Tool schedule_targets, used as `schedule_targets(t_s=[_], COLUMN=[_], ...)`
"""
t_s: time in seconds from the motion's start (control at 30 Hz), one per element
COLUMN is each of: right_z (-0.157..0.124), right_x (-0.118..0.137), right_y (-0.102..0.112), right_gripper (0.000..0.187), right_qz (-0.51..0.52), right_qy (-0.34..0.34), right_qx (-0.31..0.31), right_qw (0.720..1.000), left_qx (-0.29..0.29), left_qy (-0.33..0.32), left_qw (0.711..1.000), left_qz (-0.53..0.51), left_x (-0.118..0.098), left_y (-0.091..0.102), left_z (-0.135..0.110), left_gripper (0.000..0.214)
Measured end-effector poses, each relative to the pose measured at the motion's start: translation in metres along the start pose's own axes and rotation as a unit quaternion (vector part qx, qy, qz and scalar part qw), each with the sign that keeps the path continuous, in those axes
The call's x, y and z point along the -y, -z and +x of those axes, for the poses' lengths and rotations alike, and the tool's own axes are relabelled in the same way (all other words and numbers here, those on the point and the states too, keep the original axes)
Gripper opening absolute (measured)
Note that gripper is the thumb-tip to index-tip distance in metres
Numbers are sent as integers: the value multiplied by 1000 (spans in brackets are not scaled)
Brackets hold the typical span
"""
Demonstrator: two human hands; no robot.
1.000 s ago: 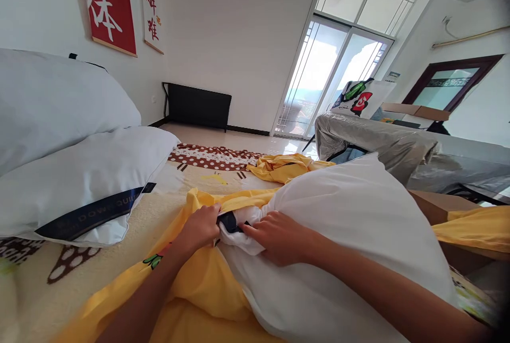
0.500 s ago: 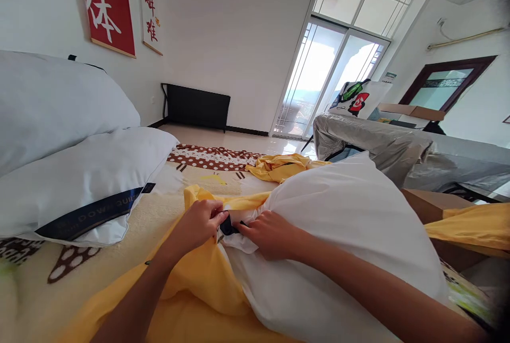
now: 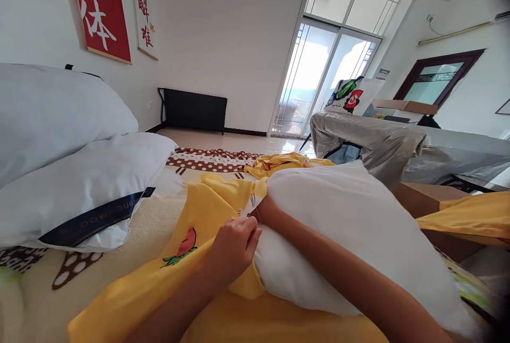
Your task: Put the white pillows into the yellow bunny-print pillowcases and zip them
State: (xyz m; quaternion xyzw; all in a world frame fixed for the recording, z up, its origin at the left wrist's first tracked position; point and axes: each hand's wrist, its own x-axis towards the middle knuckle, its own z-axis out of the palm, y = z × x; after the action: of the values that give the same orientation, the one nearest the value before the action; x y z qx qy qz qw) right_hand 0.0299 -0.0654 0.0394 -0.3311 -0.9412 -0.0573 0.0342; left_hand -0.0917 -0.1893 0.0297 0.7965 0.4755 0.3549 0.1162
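Observation:
A plump white pillow (image 3: 350,226) lies across my lap on the bed, its near end pushed into a yellow pillowcase (image 3: 207,237) printed with a small red and green figure. My left hand (image 3: 235,247) is closed on the pillowcase's edge where it meets the pillow. My right forearm lies over the pillow, and my right hand (image 3: 268,209) is sunk between pillow and case at the wrist, so its fingers are hidden.
Two white pillows (image 3: 79,189) are stacked at the left on a cream patterned blanket (image 3: 35,284). More yellow cloth (image 3: 279,162) lies at the bed's far end and at the right. A grey-covered sofa (image 3: 398,146) stands beyond, with a glass door behind.
The pillowcase has come up over the pillow's corner, hiding the dark label. My right hand has slipped inside out of sight, and my left hand moved nearer, still gripping the yellow cloth.

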Motion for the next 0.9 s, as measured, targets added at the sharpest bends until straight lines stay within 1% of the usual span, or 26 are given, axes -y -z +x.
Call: schedule_targets(t_s=[0.1,0.17,0.2,0.27,0.37,0.4,0.47,0.5,0.57,0.6,0.67,0.73,0.8,0.9], right_z=[2,-9,-18,-46,-99,-118,-151,-164,-179,-181,-177,-166,-153,-133], right_x=[-18,-21,-18,-6,28,40,60,66,68,64,49,31,15,0], right_y=[6,13,17,27,35,33,21,12,-8,-18,-34,-43,-48,-48], right_gripper=[29,26,25,26,28,28,32,32,34,36,40,43,43,39], right_qz=[-13,-20,-22,-29,-62,-88,-165,-192,-232,-244,-259,-250,-215,-138], right_qy=[-49,-61,-60,-31,74,103,127,128,90,72,58,83,105,116], right_qx=[-24,-24,-20,-13,-28,-48,-142,-183,-222,-228,-220,-200,-182,-170], right_qw=[998,998,998,999,995,990,968,956,943,940,939,944,954,969], left_qx=[54,95,109,128,134,124,101,97,104,111,113,102,105,140], left_qy=[-28,-33,-28,-15,-1,-7,-51,-87,-166,-194,-212,-197,-170,-132], left_qw=[996,990,987,984,982,982,982,980,970,964,958,959,962,958], left_qz=[72,102,114,127,135,140,149,149,142,141,154,177,188,214], left_x=[3,5,6,9,11,10,5,2,-2,-3,1,9,18,22], left_y=[4,6,7,7,7,8,8,8,7,5,1,-5,-9,-13], left_z=[0,-1,-1,-1,2,2,2,1,-1,-2,-2,0,2,0], left_gripper=[20,17,17,16,17,15,11,11,13,14,15,19,24,26])
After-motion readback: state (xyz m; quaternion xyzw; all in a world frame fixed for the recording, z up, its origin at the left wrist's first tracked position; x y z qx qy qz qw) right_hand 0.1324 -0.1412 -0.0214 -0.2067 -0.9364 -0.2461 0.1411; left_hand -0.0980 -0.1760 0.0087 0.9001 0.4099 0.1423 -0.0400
